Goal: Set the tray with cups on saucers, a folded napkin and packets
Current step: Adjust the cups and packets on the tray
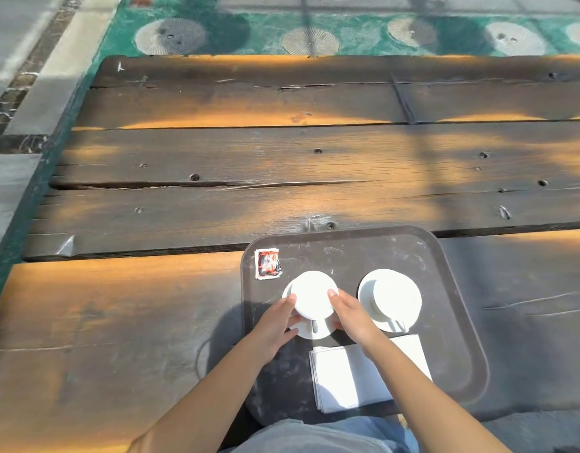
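A dark brown tray [452, 289] lies at the near edge of a wooden table. On it stand two white cups, each on a white saucer. My left hand [275, 325] and my right hand [350, 317] hold the left cup [313, 294] from either side, with fingers also at its saucer [311, 333]. The right cup [396, 297] sits untouched on its saucer [367, 286]. A folded white napkin [341, 377] rests on the tray near me, partly under my right forearm. Red and white packets [267, 263] lie in the tray's far left corner.
The weathered plank table [216, 165] stretches away beyond the tray, with cracks and screw holes. Green patterned ground [347, 31] and grey paving [10, 37] lie past its far and left edges. My lap in blue cloth [314, 436] shows at the bottom.
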